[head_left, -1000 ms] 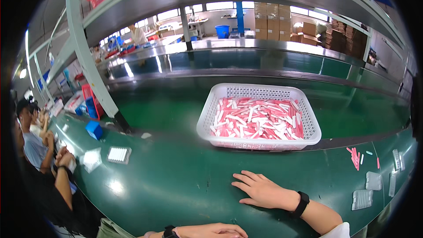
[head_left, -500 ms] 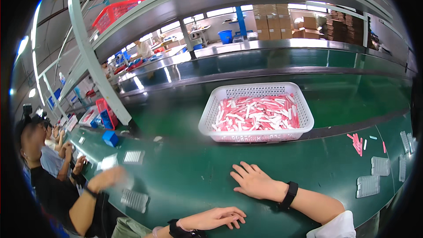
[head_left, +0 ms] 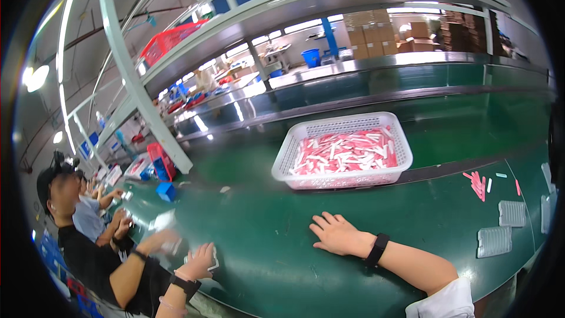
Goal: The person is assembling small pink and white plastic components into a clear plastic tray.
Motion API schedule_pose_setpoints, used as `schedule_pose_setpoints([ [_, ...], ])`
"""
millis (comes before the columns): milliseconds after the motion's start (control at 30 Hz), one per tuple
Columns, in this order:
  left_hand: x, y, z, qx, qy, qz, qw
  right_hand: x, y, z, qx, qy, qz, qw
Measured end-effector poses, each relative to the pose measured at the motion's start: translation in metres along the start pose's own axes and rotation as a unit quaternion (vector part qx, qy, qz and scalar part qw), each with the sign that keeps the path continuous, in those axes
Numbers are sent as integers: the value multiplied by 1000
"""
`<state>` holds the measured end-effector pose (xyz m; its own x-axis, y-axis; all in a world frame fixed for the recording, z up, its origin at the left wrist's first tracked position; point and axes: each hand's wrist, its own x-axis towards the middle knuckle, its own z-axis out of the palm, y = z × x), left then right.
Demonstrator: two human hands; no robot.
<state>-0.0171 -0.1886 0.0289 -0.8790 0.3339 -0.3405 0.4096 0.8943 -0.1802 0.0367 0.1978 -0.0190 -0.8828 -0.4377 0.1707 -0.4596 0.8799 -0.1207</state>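
Observation:
At the lower left, my left hand (head_left: 199, 264) is over a clear ribbed plastic tray (head_left: 214, 257), its fingers curled round the edge. Most of that tray is hidden beneath the hand. My right hand (head_left: 336, 234) lies palm down on the green tabletop (head_left: 276, 238), fingers apart, holding nothing. Beyond it stands a white perforated basket (head_left: 283, 154) filled with small pink and white sticks (head_left: 347, 152). A few loose pink sticks (head_left: 478, 185) lie to the right, near clear ribbed trays (head_left: 494, 241).
Close on my left, a co-worker's blurred hand (head_left: 160, 240) moves beside a clear piece. A small blue box (head_left: 166, 191) stands farther back, near a shelf post (head_left: 144, 88). An overhead shelf (head_left: 306, 3) spans the far side, carrying a red basket (head_left: 168, 44).
My left hand has moved left from the table's front edge onto the clear tray and closed on it. My right hand stays in place. The view has shifted toward the left.

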Motion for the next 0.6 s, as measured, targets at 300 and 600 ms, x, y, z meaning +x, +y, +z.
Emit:
schedule_pose_setpoints([
  [300, 28, 119, -52, -94, 115, 392, 908, 6, 9, -9, 41, -73, -10, 996],
  [600, 44, 276, -96, 13, 96, 550, 829, -34, 60, -109, 106, 70, 112, 986],
])
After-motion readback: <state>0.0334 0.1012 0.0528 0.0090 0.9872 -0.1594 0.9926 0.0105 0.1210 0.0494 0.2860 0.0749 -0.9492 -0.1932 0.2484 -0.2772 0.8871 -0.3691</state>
